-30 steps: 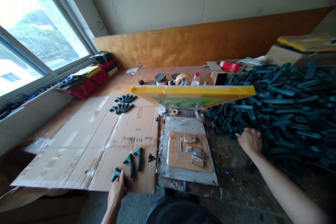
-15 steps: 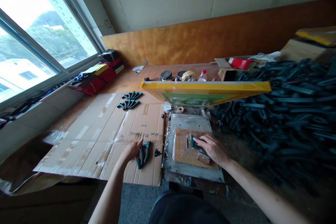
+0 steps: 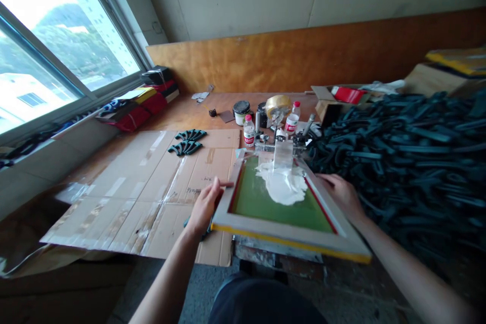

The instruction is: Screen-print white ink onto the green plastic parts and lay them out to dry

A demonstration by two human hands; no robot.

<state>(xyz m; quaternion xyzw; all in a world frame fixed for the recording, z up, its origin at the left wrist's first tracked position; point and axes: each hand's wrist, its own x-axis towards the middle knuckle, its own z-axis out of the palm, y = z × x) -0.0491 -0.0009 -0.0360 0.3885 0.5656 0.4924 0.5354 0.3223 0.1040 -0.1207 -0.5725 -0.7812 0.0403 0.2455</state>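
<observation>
A silk-screen frame with green mesh and a yellow-taped front edge lies lowered over the worktop. White ink is spread on the mesh, and a pale squeegee stands in it at the far end. At the frame's left side, my left hand grips the edge, fingers partly hidden. My right hand holds the opposite side, its fingertips at the rim. Dark green curved handles lie in two rows on the cardboard; others are half hidden behind my left hand.
A big heap of dark green parts fills the right side. Behind the frame stand an ink tub, red-capped bottles and a roll of tape. An open carton sits at the back right.
The frame has swung down from its raised position, covering the board and block. Both hands have moved to its sides; my left hand has left the handles, my right the small green part.
</observation>
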